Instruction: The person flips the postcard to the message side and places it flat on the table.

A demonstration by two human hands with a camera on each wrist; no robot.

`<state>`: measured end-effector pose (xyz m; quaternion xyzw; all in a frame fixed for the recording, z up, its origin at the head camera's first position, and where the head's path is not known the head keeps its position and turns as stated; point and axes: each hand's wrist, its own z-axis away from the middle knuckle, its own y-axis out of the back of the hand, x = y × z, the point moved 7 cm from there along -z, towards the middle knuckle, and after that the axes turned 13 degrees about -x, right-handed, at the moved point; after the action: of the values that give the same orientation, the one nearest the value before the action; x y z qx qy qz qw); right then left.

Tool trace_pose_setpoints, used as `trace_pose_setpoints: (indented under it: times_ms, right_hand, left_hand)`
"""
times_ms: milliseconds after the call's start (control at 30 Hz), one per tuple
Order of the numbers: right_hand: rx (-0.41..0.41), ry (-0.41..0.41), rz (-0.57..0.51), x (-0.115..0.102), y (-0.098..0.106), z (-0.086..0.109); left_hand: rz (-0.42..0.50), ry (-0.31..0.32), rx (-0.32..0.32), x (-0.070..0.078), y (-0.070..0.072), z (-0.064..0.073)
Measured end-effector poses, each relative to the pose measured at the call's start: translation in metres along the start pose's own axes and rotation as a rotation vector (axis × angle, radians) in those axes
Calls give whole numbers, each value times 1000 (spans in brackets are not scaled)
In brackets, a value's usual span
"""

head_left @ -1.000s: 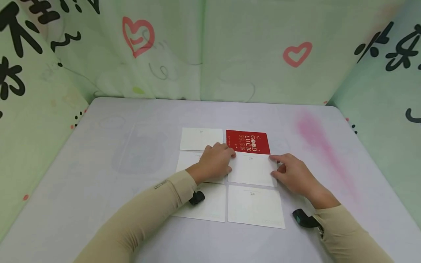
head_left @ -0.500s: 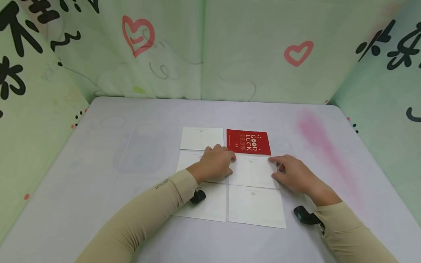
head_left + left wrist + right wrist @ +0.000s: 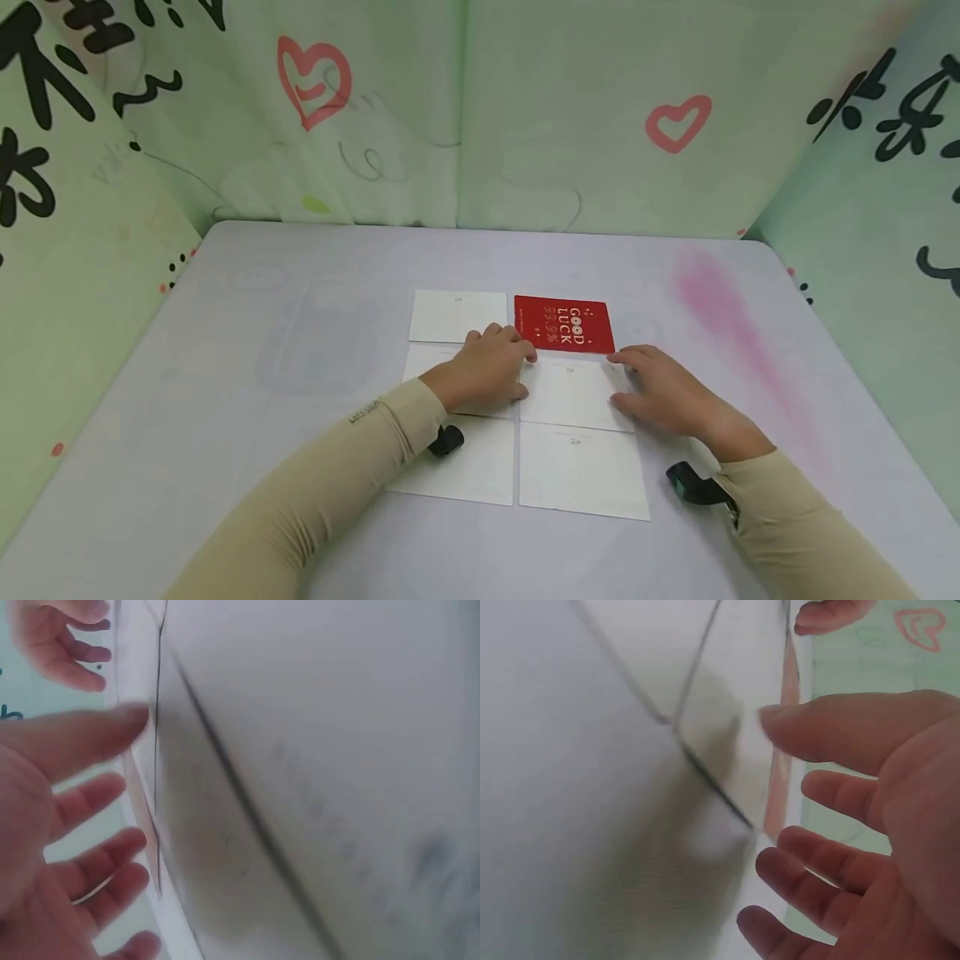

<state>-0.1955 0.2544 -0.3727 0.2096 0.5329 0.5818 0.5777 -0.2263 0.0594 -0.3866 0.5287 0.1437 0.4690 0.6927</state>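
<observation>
In the head view, a white card (image 3: 573, 396) lies flat in the middle row, right column, of a two-column layout of cards. My left hand (image 3: 487, 367) rests over the middle-left card (image 3: 427, 361), its fingertips at the inner edge of the middle-right one. My right hand (image 3: 671, 396) is at that card's right side, thumb on its edge and index fingertip near the lower corner of a red "GOOD LUCK" card (image 3: 562, 323). Both wrist views show loosely bent, spread fingers with nothing gripped: the left hand (image 3: 67, 802) and the right hand (image 3: 862, 847).
Another white card (image 3: 457, 315) lies at the top left. Two more, a bottom-left card (image 3: 472, 467) and a bottom-right card (image 3: 585, 471), lie nearest me. The white table (image 3: 225, 400) is bounded by green drawn-on cloth walls (image 3: 555, 108).
The middle-right card has shifted slightly toward me, away from the red card. My right thumb and index finger have spread from around its upper right edge. The left hand has barely moved.
</observation>
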Motion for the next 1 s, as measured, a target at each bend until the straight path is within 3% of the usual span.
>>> trace_pose_setpoints:
  times_ms: [100,233,500,733,900,1000]
  right_hand:
    - [11,2,25,-5,11,-5]
    - [24,-24,28,-6,25,-17]
    - [3,-90,54,0,33,-44]
    - [-115,-137,127,10,23,-65]
    - [-140,-154,190,8,22,-70]
    - [-159,-157,220,6,21,-72]
  left_hand:
    - [19,-29,8,-2,8,-5]
    - [43,-22,45,-8,20,-16]
    - [64,-1,102,-28,27,-39]
    - [-12,37,28,-31,27,-46]
    - [-117,34,21,-25,33,-48]
    - [-112,40,15,-27,34,-50]
